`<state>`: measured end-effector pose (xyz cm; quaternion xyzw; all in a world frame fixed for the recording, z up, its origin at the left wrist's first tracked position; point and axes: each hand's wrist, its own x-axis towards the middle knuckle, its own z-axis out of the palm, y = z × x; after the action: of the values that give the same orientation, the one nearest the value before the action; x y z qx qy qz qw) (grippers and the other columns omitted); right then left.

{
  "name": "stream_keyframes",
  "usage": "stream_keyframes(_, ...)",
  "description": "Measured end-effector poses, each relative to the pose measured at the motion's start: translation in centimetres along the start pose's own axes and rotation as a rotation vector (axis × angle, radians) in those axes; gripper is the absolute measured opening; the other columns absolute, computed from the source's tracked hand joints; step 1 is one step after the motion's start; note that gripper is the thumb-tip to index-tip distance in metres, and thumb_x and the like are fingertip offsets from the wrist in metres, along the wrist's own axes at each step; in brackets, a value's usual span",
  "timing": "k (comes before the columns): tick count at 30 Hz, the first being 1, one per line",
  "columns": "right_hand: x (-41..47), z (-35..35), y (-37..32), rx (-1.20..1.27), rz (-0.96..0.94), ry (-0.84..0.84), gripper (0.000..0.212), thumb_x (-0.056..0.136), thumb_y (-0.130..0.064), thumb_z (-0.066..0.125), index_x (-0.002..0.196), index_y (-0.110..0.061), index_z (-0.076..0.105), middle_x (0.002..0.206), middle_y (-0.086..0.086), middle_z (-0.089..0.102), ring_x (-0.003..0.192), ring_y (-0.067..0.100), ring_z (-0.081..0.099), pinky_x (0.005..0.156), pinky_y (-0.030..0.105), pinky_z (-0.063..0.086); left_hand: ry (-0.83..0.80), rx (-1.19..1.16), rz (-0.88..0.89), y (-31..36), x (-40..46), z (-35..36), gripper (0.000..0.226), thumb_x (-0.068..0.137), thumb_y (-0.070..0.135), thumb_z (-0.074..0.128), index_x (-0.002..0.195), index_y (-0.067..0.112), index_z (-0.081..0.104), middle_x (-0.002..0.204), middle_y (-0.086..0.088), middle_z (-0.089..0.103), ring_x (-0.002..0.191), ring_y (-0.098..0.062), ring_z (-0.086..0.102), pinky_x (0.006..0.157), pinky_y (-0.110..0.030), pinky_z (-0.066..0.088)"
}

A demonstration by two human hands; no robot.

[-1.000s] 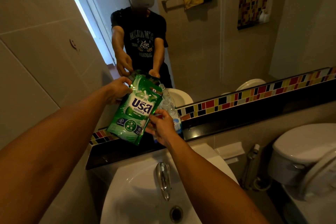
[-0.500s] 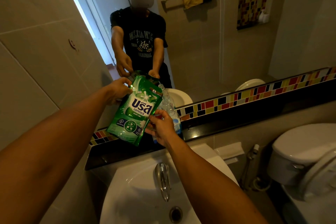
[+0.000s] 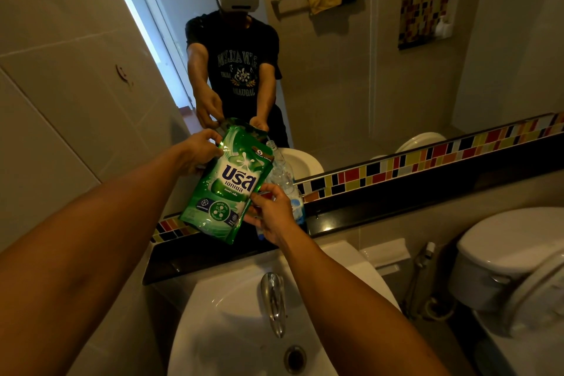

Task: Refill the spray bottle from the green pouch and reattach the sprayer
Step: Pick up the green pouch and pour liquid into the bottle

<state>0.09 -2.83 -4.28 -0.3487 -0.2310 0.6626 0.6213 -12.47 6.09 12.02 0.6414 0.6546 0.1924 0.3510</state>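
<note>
While the left hand (image 3: 200, 149) grips the upper left edge of the green pouch (image 3: 227, 181), the right hand (image 3: 271, 215) pinches its lower right side with curled fingers (image 3: 259, 192), so the pouch hangs tilted above the black ledge (image 3: 381, 210). Just behind the pouch and the right hand stands the clear bottle (image 3: 285, 175), on that ledge against the mirror. Below are the white sink (image 3: 225, 323) and its chrome faucet (image 3: 274, 299).

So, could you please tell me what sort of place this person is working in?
A bathroom, most likely in a home: a white ceramic washbasin with a chrome tap sits below a large wall mirror, and a white toilet stands to the right.
</note>
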Motion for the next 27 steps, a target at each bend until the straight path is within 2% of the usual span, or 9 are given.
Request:
stream_keyframes(10, 0.04, 0.15, 0.07, 0.008, 0.006, -0.001, 0.020, 0.097, -0.003, 0.062, 0.112, -0.014, 0.055, 0.115, 0.015, 0.072, 0.097, 0.032, 0.075, 0.087, 0.057, 0.060, -0.004, 0.007, 0.006, -0.04, 0.18, -0.22, 0.021, 0.099, 0.010, 0.054, 0.117, 0.020, 0.052, 0.100, -0.017, 0.061, 0.080, -0.024, 0.059, 0.064, -0.034, 0.050)
stream_keyframes(15, -0.19, 0.21, -0.12, 0.010, 0.001, -0.006, 0.021, 0.097, -0.003, 0.063, 0.112, -0.014, 0.055, 0.114, 0.013, 0.072, 0.097, 0.031, 0.074, 0.088, 0.057, 0.060, 0.002, 0.015, 0.010, -0.03, 0.20, -0.23, 0.019, 0.099, 0.010, 0.054, 0.114, 0.020, 0.052, 0.097, -0.015, 0.060, 0.075, -0.022, 0.058, 0.059, -0.032, 0.048)
stream_keyframes(19, -0.29, 0.23, -0.16, 0.003, 0.000, -0.008, 0.022, 0.097, -0.003, 0.063, 0.114, -0.013, 0.054, 0.112, 0.012, 0.072, 0.098, 0.032, 0.073, 0.091, 0.060, 0.058, -0.001, 0.014, 0.008, -0.10, 0.24, -0.28, 0.020, 0.098, 0.010, 0.055, 0.114, 0.021, 0.052, 0.095, -0.017, 0.060, 0.073, -0.022, 0.056, 0.060, -0.032, 0.046)
stream_keyframes(27, -0.68, 0.32, -0.21, 0.007, -0.003, -0.017, 0.024, 0.098, -0.003, 0.061, 0.119, -0.011, 0.053, 0.105, 0.008, 0.074, 0.091, 0.027, 0.075, 0.086, 0.054, 0.061, -0.005, 0.016, 0.005, -0.20, 0.17, -0.40, 0.019, 0.099, 0.011, 0.054, 0.116, 0.020, 0.053, 0.093, -0.016, 0.060, 0.073, -0.022, 0.056, 0.061, -0.032, 0.047)
